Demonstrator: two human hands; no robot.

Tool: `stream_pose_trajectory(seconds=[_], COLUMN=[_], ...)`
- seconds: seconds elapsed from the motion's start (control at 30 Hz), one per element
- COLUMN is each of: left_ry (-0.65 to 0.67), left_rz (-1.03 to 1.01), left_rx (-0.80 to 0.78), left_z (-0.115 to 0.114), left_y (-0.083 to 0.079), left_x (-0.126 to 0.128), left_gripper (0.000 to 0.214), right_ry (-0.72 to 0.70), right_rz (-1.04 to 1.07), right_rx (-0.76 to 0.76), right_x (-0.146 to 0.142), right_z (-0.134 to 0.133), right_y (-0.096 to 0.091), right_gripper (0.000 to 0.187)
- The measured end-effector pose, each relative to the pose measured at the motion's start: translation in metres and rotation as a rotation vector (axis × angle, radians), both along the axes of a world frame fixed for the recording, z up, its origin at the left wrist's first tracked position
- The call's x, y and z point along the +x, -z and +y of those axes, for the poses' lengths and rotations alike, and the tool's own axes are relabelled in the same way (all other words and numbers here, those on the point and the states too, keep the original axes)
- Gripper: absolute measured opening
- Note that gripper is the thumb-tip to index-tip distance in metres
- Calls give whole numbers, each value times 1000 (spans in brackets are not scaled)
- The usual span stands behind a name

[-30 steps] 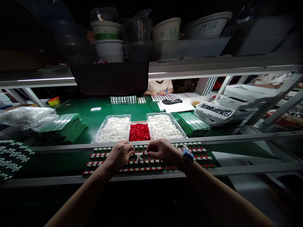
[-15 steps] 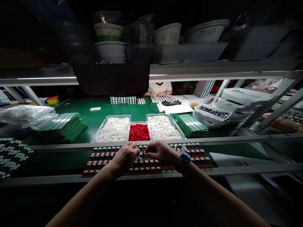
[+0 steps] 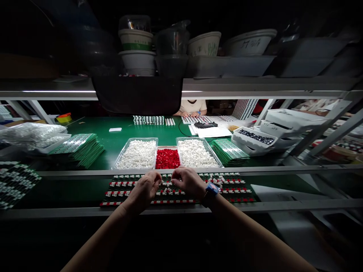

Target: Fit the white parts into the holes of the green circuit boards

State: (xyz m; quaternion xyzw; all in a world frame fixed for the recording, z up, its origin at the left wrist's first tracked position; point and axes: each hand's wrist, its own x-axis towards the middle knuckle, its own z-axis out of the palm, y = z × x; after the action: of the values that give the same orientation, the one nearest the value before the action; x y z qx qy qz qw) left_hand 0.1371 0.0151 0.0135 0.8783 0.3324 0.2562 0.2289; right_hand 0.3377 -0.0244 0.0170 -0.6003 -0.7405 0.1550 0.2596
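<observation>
Rows of green circuit boards [image 3: 121, 189] with white and red connectors lie between two metal rails in front of me. My left hand [image 3: 146, 186] is over the middle of these boards, thumb and fingers pinched; whatever may be in the pinch is too small to make out. Close by on the right, my right hand [image 3: 188, 182] has its fingers curled together, their tips hidden from clear view. Loose white connectors [image 3: 168, 189] lie on the boards between the hands. Behind the far rail stand two clear trays of white connectors [image 3: 137, 154] [image 3: 197, 153] and a box of red connectors [image 3: 167, 158].
Stacks of green boards [image 3: 79, 149] [image 3: 229, 151] flank the trays. White bins [image 3: 255, 138] with dark parts stand at the right. A metal rail [image 3: 85, 173] crosses before the trays. A shelf with tubs [image 3: 204, 43] hangs overhead. Across the table sits another person [image 3: 194, 107].
Both hands have shifted slightly left. The left hand's pinch has lifted and turned upward, away from the loose white connectors between the hands. The camera view has moved slightly.
</observation>
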Motion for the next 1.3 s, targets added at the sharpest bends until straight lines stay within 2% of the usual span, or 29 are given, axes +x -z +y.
stream_pose_trajectory(seconds=[0.17, 0.3, 0.43, 0.57, 0.77, 0.97, 1.1, 1.3], left_ry=[-109, -153, -187, -194, -181, -143, -121, -123], left_rz=[-291, -512, -600, -601, -534, -494, -515, -496], left_rx=[-353, -521, -696, -862, -876, -876, -867, -857], left_z=[-7, -10, -14, -18, -21, -23, -21, -17], left_y=[7, 10, 6, 6, 6, 4, 6, 4], left_x=[-4, -6, -15, -26, -39, -43, -42, -35], left_gripper=[14, 19, 35, 34, 37, 34, 32, 33], right_ry=[43, 48, 56, 38, 1, -171, -217, -231], right_rz=[-128, -210, -248, -249, -254, -351, -366, -259], right_rx=[-60, -103, -117, -105, -9, 123, 150, 149], right_x=[-8, -13, -16, -14, -14, -18, -16, -12], right_z=[8, 8, 9, 11, 3, -4, -3, 3], right_y=[3, -3, -7, -6, -7, -5, 0, 5], right_gripper=[14, 15, 14, 13, 17, 16, 15, 10])
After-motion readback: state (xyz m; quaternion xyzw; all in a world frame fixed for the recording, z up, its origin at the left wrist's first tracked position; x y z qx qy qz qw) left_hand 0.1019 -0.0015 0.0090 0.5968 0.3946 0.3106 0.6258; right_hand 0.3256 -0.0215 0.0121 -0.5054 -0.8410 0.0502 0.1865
